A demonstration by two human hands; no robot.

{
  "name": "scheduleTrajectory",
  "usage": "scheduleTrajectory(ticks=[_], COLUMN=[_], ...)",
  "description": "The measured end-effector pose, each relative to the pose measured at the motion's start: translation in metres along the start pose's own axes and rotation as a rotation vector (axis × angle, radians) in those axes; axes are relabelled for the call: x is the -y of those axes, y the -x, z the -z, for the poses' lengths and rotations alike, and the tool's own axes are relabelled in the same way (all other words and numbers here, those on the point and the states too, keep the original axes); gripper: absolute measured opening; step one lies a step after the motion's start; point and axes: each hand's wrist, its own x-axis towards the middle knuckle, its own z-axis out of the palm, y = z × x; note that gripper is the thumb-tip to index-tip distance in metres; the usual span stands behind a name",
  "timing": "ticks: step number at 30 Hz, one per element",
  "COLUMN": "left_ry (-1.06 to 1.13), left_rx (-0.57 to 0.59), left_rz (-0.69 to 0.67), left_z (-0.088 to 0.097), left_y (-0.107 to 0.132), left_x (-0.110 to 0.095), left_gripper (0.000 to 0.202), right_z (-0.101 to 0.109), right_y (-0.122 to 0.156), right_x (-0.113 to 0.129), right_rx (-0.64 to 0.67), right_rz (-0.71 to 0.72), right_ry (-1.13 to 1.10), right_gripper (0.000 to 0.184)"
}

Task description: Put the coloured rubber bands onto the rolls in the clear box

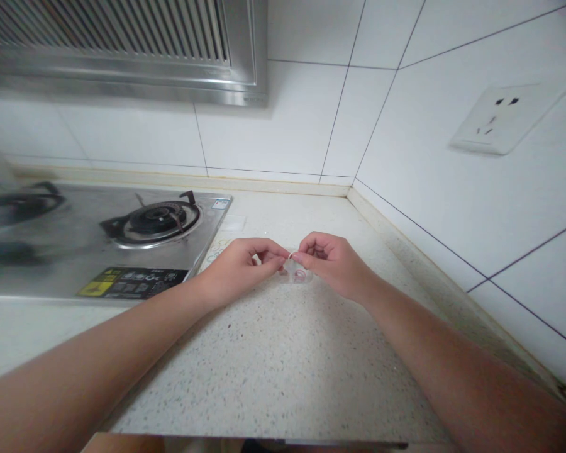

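Both hands are closed in a fingertip pinch on one small clear piece (294,273) at centre frame. The left hand (238,267) takes its left end and the right hand (332,261) its right end, with the fingertips nearly meeting. The piece carries a reddish ring; finer detail cannot be read.

Progress, as judged: the piece is in hand, whole, and not set down. Its long axis runs left-right across the frame, roughly level. Which end leads cannot be told.

It sits just over the counter (273,365); contact is unclear. The hob (122,251) lies at left, the socket (500,119) at upper right.
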Motion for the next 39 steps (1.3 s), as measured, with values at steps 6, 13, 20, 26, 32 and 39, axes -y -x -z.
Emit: scheduleTrajectory(ticks=[6,13,20,26,32,39], left_ry=[0.003,-0.046,-0.025,-0.011,0.001,-0.017], left_rx=[-0.007,-0.039,-0.055,-0.036,-0.036,-0.04], left_rz=[-0.001,-0.006,-0.018,-0.02,-0.015,-0.016], left_z=[0.0006,0.0001,-0.002,-0.0012,-0.0009,-0.0007], left_y=[-0.0005,0.0,0.0009,0.0002,0.0004,0.0003], left_x=[0.0016,-0.0044,-0.0031,-0.0004,0.0006,0.0012], left_gripper=[0.024,0.021,0.02,0.024,0.025,0.024], right_z=[0.0007,-0.0004,-0.0004,-0.0005,0.0,-0.0002], right_y=[0.0008,0.0014,0.0025,0.0038,0.0041,0.0046], right_x=[0.0013,0.0022,0.0014,0.0047,0.0064,0.0071], right_rx=[-0.019,-0.002,0.018,0.053,0.067,0.073], right_rz=[0.002,-0.013,-0.013,-0.008,-0.008,-0.018], right_ry=[0.03,0.013,0.018,0.023,0.039,0.044], right_gripper=[0.021,0.018,0.02,0.021,0.025,0.026])
